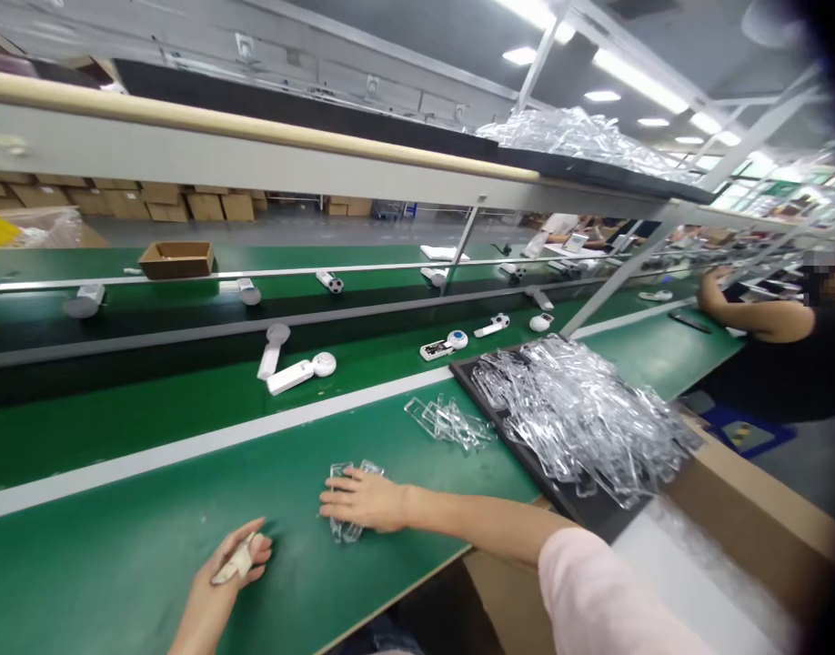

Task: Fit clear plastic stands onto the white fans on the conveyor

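Observation:
My right hand [367,500] lies with its fingers spread over a small pile of clear plastic frames [349,530] on the green table [287,491]. To its left, my left hand [244,557] hovers over the table with its fingers apart and curved. Something pale is wrapped on or lies against that hand's thumb side; I cannot make out which. A second loose group of clear frames [450,423] lies beyond my right hand. A large heap of them [581,409] covers a black tray [473,387] on the right.
White devices with round heads [301,373] lie along the green conveyor [151,409] beyond the white strip. Farther back is a brown open box [177,260]. A slanted metal post [615,273] stands behind the tray. Another person's arm [759,318] rests at the right.

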`<state>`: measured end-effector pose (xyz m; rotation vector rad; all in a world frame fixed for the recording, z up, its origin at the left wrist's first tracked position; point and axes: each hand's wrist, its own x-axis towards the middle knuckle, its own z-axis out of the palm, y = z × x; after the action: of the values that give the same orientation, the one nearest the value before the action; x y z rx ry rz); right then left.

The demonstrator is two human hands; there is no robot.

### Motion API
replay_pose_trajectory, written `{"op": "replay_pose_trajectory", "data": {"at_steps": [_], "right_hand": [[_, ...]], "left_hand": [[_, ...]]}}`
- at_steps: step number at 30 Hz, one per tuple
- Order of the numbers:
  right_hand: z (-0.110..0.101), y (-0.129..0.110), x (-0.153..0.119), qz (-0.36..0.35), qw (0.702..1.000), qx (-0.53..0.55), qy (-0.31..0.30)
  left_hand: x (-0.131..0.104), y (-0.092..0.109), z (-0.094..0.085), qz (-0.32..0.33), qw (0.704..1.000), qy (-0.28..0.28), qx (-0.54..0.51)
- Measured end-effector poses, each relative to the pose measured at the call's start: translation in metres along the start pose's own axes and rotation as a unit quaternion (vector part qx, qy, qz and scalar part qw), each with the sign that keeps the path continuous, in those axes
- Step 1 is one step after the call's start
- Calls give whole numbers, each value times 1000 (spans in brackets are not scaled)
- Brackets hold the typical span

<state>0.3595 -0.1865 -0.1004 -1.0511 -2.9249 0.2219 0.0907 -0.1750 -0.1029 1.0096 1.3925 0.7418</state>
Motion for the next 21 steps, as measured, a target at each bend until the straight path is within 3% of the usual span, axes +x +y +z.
{"op": "replay_pose_trajectory", "data": {"at_steps": [3, 5, 9, 14, 18, 20, 21], "right_hand": [[8, 19, 1, -39, 998, -30, -26], [8, 24, 3, -17, 999, -30, -35], [2, 26, -9, 157, 986, 57, -8], [-23, 43, -65, 399, 898, 165, 85], [-41, 69, -118, 550, 811, 164, 114], [-44, 78, -140, 584, 791, 143, 113], [-44, 82, -149, 582, 797, 120, 106]], "left_hand": [[9, 9, 29, -1, 999, 35, 18], [15, 18, 42, -1, 998, 56, 30], [34, 41, 56, -1, 995, 71, 64], [72, 70, 75, 31, 985, 56, 157], [97, 81, 115, 67, 983, -33, 165], [104, 81, 132, 74, 983, -82, 147], [106, 81, 138, 75, 981, -104, 143]]}}
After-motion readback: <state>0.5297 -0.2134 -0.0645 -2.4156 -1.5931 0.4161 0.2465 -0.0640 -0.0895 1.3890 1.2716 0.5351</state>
